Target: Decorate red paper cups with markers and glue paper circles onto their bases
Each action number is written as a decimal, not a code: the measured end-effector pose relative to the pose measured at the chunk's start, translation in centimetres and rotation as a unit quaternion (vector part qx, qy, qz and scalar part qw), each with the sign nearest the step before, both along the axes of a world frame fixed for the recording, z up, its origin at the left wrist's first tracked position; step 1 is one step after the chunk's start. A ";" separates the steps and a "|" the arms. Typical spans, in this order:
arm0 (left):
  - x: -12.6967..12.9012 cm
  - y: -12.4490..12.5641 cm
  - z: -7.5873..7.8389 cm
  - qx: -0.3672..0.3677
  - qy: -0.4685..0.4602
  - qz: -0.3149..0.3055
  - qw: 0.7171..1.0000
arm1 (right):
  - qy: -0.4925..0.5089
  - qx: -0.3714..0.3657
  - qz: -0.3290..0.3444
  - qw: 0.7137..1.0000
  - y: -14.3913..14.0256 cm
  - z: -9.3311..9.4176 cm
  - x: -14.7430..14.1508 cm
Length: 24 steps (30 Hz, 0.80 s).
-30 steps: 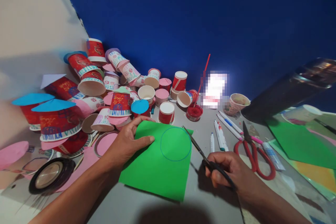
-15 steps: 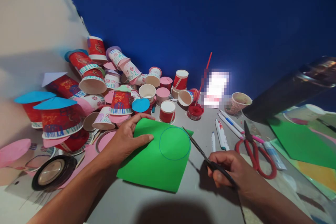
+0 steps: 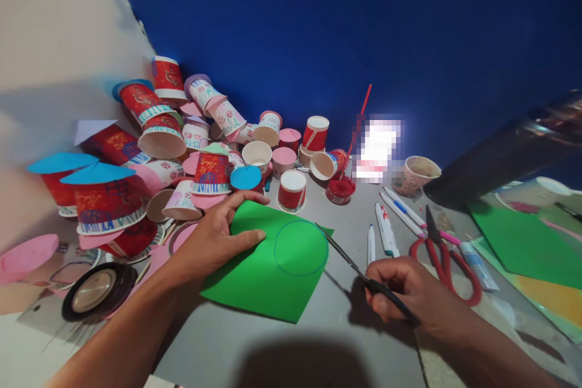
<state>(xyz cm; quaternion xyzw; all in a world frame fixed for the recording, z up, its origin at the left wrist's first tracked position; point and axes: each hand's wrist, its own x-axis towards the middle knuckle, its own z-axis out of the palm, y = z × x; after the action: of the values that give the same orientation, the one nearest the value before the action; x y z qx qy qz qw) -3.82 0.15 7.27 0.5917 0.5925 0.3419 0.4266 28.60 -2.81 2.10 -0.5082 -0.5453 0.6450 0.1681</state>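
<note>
My left hand [image 3: 227, 236] grips the upper left edge of a green paper sheet [image 3: 259, 279], thumb on top and fingers behind it. A circle drawn in blue marks the right half of the sheet. In my right hand [image 3: 398, 294] is a pair of scissors [image 3: 352, 267] with dark handles, my fingers wrapped round them. The blades point up and left, and their tips are at the sheet's upper right edge, close by the circle. Whether the blades are apart is hard to tell.
Decorated paper cups [image 3: 211, 173] are piled at the left. Several markers [image 3: 385, 229], red-handled scissors [image 3: 445, 260] and a tube [image 3: 477, 264] lie at the right. A red paint pot [image 3: 340, 190] and a dark cylinder [image 3: 504, 148] stand behind; more green paper [image 3: 527, 242] lies far right.
The sheet's lower edge has lifted slightly, and the scissor tips sit a little lower against its right edge. Both hands keep their hold. The whole view has shifted slightly.
</note>
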 end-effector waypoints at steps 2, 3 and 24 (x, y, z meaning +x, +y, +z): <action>-0.1 0.0 0.0 -0.002 0.001 -0.004 1.000 | 0.003 -0.003 0.001 1.000 0.0 -0.1 0.2; -0.2 0.1 0.0 -0.003 0.003 -0.008 1.000 | 0.004 -0.003 0.003 1.000 0.1 -0.1 0.2; -0.4 -0.1 0.0 0.042 0.061 -0.066 0.995 | 0.000 -0.009 0.031 0.999 0.0 0.2 0.8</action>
<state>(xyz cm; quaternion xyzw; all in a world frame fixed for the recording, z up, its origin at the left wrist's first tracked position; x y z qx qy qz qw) -4.25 0.09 7.30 0.6668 0.5618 0.3011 0.3861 29.44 -2.78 2.29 -0.4921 -0.5552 0.6550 0.1436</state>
